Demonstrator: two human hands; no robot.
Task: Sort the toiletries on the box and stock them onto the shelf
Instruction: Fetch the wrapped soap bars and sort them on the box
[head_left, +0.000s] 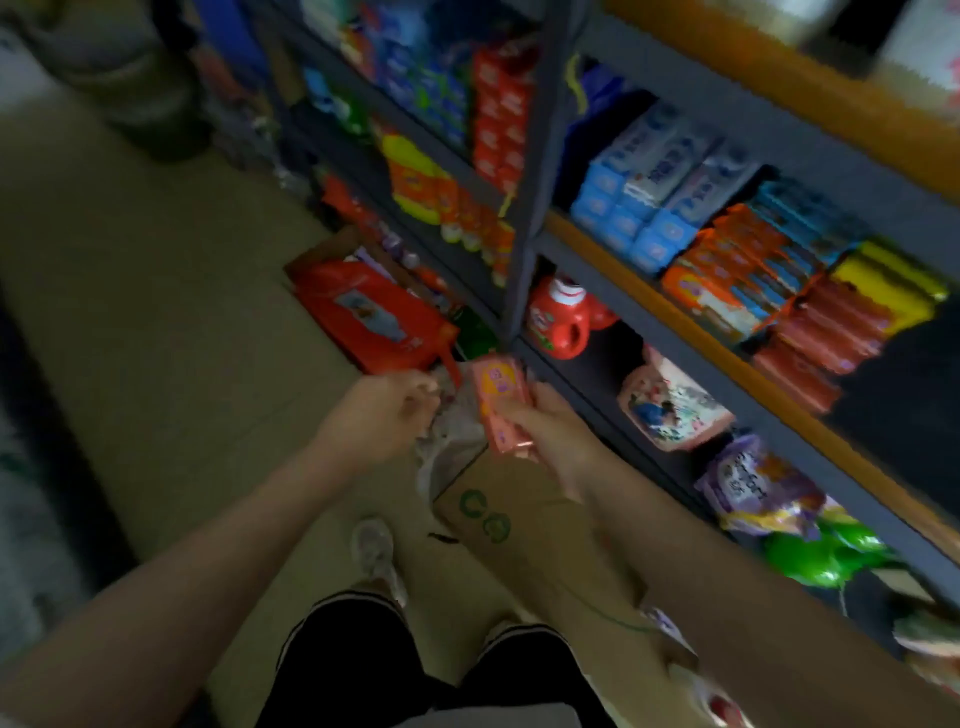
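Nearest the camera were the person's black shorts (415, 670), with one pale shoe (375, 553) on the tan floor (156, 322) just ahead of them. Both bare forearms reached forward over a brown cardboard box (524, 525) printed with green marks, which stood on the floor against the foot of the shelf (524, 208).

The right hand (545, 426) gripped a pink and orange packet (501, 402), fingers curled round its lower end and the thumb across its face, holding it tilted above the far end of the box. The left hand (387, 410) hung just beside the packet with its fingers curled inward; the blur hid whether they pinched the crumpled clear plastic wrap (447, 431) lying beneath, so its grip could not be told.

The shelf ran along the right, its dark metal frame carrying blue packs (639, 208), orange packs (727, 270), red packs (826, 343) and a yellow pack (893, 280) on the upper level. Below stood a red detergent bottle (561, 322), a pink printed pouch (670, 405), a purple bag (758, 488) and a green bottle (826, 556). Beyond the hands, a red bag (369, 312) lay in another open carton on the floor.
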